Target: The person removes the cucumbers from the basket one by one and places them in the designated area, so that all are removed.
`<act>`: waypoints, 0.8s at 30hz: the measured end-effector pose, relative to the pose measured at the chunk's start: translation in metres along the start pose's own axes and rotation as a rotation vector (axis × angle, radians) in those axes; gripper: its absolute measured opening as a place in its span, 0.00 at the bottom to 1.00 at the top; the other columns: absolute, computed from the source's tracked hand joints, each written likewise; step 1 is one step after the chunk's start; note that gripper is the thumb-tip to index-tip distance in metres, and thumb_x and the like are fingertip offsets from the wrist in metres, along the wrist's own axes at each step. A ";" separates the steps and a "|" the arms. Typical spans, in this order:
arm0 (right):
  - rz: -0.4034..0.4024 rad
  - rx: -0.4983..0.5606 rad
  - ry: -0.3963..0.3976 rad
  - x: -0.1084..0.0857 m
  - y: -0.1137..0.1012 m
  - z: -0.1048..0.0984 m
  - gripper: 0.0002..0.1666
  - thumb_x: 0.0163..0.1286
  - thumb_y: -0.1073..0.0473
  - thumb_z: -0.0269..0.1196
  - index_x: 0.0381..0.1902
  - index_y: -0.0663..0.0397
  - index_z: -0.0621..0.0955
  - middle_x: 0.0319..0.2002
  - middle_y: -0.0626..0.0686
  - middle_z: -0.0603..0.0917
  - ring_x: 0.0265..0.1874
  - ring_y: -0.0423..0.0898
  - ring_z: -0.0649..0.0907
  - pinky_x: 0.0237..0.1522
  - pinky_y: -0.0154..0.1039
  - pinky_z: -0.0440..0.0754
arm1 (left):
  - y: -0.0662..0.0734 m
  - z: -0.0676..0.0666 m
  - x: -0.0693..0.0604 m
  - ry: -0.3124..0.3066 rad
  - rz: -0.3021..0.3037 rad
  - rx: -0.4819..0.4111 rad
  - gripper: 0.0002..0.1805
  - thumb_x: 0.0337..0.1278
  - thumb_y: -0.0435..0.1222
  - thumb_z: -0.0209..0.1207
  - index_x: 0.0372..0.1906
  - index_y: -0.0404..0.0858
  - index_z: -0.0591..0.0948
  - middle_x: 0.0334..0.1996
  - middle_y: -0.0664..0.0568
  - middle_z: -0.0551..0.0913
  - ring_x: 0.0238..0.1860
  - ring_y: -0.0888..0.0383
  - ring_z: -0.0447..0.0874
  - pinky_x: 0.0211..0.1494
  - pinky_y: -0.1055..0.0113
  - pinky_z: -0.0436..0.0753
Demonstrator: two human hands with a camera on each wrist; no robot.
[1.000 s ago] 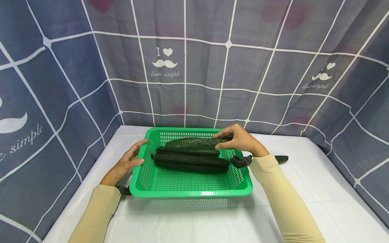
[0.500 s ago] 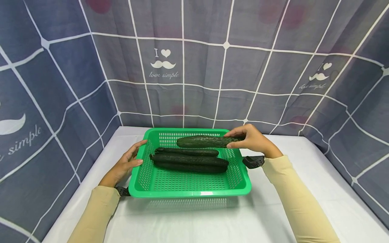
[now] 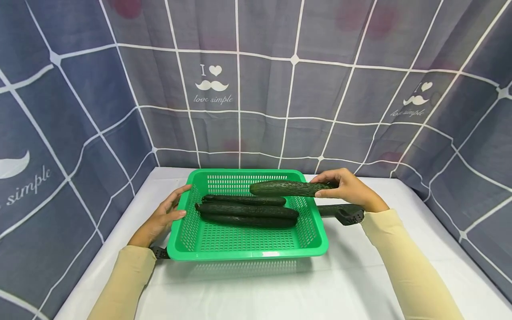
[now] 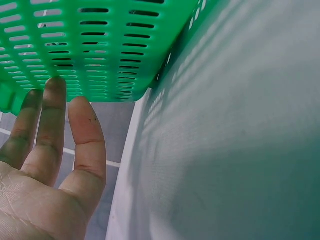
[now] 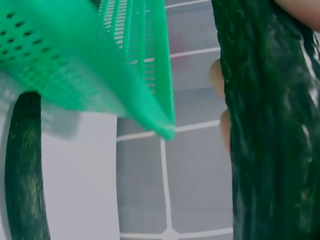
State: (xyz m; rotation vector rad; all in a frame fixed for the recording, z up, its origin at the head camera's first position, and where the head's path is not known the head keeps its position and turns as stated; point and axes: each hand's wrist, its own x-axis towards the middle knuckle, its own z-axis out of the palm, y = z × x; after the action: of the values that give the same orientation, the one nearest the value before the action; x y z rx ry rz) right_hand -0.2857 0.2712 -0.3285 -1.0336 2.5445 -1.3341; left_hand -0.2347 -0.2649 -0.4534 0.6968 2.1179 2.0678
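In the head view my right hand (image 3: 348, 189) grips a dark green cucumber (image 3: 286, 188) by its right end, holding it level above the right back part of the green basket (image 3: 248, 256). The right wrist view shows this cucumber (image 5: 270, 120) up close, with fingertips behind it. Inside the basket three more cucumbers (image 3: 248, 210) lie side by side, pointing left to right. My left hand (image 3: 162, 218) touches the basket's left side. Its fingers (image 4: 50, 125) reach out against the slotted outer wall in the left wrist view. Another cucumber (image 3: 332, 210) lies on the table right of the basket, partly hidden by the right wrist.
A white cloth (image 3: 240, 289) covers the table under the basket. Grey-blue checked curtains (image 3: 264, 111) stand at the back and on both sides. Black wrist straps (image 3: 350, 216) sit below the beige sleeves.
My right hand has lifted the cucumber from the back of the basket and carried it rightward, past the basket's right rim. The left hand has stayed at the basket's left side.
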 end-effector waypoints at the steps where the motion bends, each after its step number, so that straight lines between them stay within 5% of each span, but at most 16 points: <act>1: 0.003 0.006 -0.003 -0.002 0.002 -0.001 0.16 0.67 0.71 0.74 0.53 0.67 0.89 0.43 0.47 0.92 0.40 0.40 0.88 0.46 0.33 0.85 | 0.000 0.000 0.000 0.000 -0.002 -0.001 0.39 0.75 0.37 0.57 0.86 0.55 0.62 0.79 0.45 0.57 0.69 0.66 0.70 0.62 0.68 0.80; 6: 0.021 0.006 0.011 -0.012 0.010 -0.009 0.15 0.69 0.72 0.72 0.53 0.68 0.88 0.42 0.46 0.91 0.41 0.39 0.88 0.48 0.32 0.85 | 0.001 0.001 0.001 -0.001 -0.015 0.006 0.40 0.74 0.37 0.58 0.86 0.53 0.61 0.84 0.34 0.47 0.75 0.60 0.63 0.64 0.68 0.78; 11: 0.025 -0.046 0.055 -0.023 0.017 -0.017 0.15 0.68 0.72 0.73 0.52 0.68 0.88 0.42 0.45 0.91 0.41 0.38 0.87 0.47 0.30 0.83 | 0.003 0.002 0.001 0.001 -0.030 0.042 0.41 0.74 0.38 0.58 0.87 0.53 0.60 0.87 0.34 0.39 0.84 0.44 0.41 0.66 0.69 0.71; 15: 0.035 -0.087 0.067 -0.032 0.021 -0.023 0.15 0.68 0.72 0.73 0.52 0.69 0.88 0.43 0.45 0.91 0.42 0.36 0.87 0.48 0.28 0.82 | 0.004 0.002 0.000 0.007 -0.035 0.048 0.41 0.73 0.37 0.58 0.87 0.54 0.60 0.86 0.34 0.41 0.83 0.41 0.43 0.66 0.69 0.72; 20: 0.076 -0.102 0.072 -0.045 0.028 -0.031 0.16 0.68 0.71 0.73 0.53 0.68 0.88 0.44 0.44 0.91 0.42 0.34 0.87 0.47 0.27 0.82 | 0.005 0.003 0.000 0.006 -0.033 0.054 0.41 0.73 0.37 0.58 0.86 0.56 0.60 0.87 0.35 0.35 0.85 0.34 0.30 0.76 0.41 0.61; 24: 0.098 -0.086 0.071 -0.054 0.032 -0.035 0.17 0.68 0.71 0.73 0.54 0.71 0.87 0.45 0.42 0.91 0.43 0.33 0.87 0.47 0.28 0.83 | 0.005 0.004 0.000 0.008 -0.024 0.044 0.41 0.72 0.36 0.58 0.86 0.56 0.61 0.87 0.35 0.32 0.84 0.29 0.23 0.72 0.22 0.47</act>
State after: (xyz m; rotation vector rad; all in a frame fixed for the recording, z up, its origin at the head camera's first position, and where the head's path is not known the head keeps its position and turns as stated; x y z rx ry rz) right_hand -0.2738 0.3408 -0.3431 -0.8774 2.6879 -1.2690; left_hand -0.2326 -0.2616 -0.4489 0.6668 2.1713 2.0210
